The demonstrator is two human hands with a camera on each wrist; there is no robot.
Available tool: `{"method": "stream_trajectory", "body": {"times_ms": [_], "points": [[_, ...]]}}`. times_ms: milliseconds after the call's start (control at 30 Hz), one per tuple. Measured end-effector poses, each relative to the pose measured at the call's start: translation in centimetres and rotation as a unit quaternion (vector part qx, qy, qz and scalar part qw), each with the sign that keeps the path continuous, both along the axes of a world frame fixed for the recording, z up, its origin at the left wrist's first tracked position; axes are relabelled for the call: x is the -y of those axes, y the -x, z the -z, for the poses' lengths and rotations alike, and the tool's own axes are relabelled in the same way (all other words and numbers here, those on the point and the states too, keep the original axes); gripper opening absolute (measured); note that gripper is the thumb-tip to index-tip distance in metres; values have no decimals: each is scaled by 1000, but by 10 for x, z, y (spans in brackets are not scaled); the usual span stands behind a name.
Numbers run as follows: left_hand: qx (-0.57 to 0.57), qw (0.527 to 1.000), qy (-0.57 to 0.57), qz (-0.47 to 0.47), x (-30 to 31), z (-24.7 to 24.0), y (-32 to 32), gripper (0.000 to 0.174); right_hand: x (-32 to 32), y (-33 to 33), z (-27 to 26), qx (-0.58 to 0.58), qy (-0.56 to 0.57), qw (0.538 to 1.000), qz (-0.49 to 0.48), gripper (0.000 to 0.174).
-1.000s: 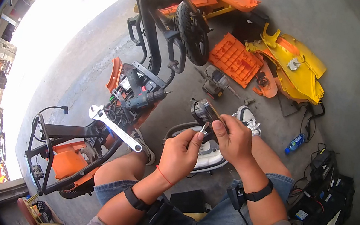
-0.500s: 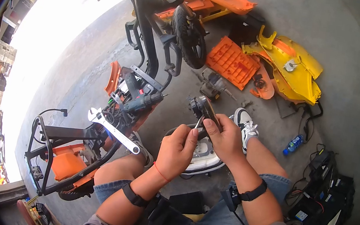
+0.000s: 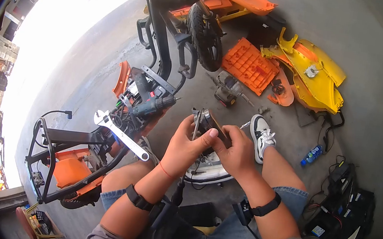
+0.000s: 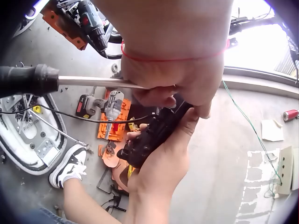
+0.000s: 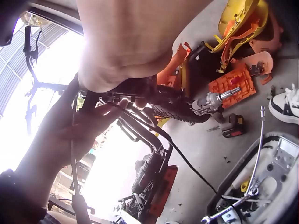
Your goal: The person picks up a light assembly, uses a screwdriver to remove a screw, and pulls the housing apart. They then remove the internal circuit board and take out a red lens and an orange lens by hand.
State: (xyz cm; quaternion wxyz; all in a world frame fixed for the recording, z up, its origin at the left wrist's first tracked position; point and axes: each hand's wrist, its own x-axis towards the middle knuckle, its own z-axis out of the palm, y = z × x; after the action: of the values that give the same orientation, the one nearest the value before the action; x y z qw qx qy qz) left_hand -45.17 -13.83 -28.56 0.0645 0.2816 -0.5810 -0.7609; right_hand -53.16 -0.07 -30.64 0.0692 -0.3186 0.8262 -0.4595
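My left hand (image 3: 185,146) holds a screwdriver (image 4: 93,81) by its bare metal shaft, fingers curled in. The black handle trails back toward my body. In the left wrist view, my right hand (image 4: 163,172) grips a black housing (image 4: 149,137) with small knobs along its side. A thin black cable runs by it. From the head view, the housing's upper end looks round and metallic, and both thumbs meet over its near side. My left fingertips touch the housing too. The screwdriver's tip is hidden behind my fingers.
Below my hands lies a white shell (image 3: 205,175) with metal tools in it. A stripped scooter frame (image 3: 53,163) stands left, with a large wrench (image 3: 122,136) and a drill (image 3: 151,106) on it. Orange and yellow panels (image 3: 314,78), an impact wrench (image 3: 231,88) and a bottle (image 3: 311,155) lie ahead.
The left hand has shifted its hold from pinching the screwdriver near the housing to lying against the housing, with the handle now hanging below. The housing has come slightly lower and nearer.
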Motion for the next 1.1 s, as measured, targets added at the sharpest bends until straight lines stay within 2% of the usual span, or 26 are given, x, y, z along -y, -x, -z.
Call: {"method": "stream_trajectory", "body": {"times_ms": [33,100,267,333,433,533,833,1100], "points": [[1,1000,1,-5,2,2,-3,48,1,-2,-1,1,1,1000,-5,46],[-63,994,-84,42,6,-2,-4,49,0,-4,-4,42,33,998,-16,44],[-47,996,-30,64,14,-9,-11,45,-2,-5,-13,68,64,994,-55,40],[-77,995,-21,56,14,-7,-13,43,-3,-5,-21,126,79,986,-73,41],[-107,991,-73,31,12,-11,-13,41,-4,-5,-25,144,98,981,-82,45],[-107,991,-69,49,16,-8,-14,41,-6,-2,-29,183,86,974,-100,47],[-104,990,-59,77,19,-12,-17,45,-9,-2,-35,210,85,967,-118,48],[-105,992,-39,64,14,-19,-17,50,-13,-1,-41,205,88,967,-125,52]]}}
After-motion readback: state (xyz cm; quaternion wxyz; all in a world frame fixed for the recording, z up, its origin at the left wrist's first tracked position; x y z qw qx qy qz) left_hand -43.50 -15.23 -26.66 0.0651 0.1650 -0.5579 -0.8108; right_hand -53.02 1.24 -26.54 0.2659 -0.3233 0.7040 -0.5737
